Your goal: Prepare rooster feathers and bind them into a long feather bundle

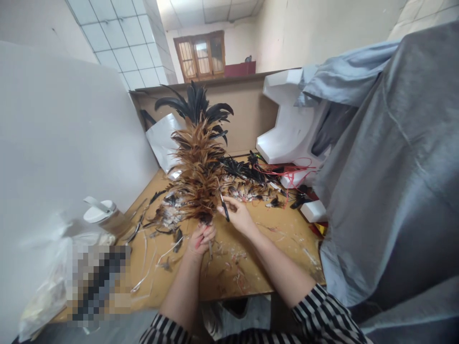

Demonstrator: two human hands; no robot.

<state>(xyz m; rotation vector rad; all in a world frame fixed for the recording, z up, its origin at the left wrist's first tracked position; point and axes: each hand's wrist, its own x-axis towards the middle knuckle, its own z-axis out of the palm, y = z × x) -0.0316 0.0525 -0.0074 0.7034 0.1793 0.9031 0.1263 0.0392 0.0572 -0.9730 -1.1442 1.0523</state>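
A tall feather duster (199,157) stands upright over the table, brown along its length with long black feathers at the top. My left hand (202,237) is wrapped round its lower end, just below the feathers. On the right side of the lower feathers, my right hand (236,213) holds scissors (224,209) with dark handles, their blades pointing up beside the plumage. Loose brown and pale feathers (247,190) lie behind the right hand, and a bundle of black feathers (238,167) rests farther back.
The wooden table (287,239) carries scraps and string. A lidded jug (103,215) and a plastic bag (53,286) are at the left. Red ties (297,173) and white foam (287,119) stand at the back right, beside grey cloth (387,167).
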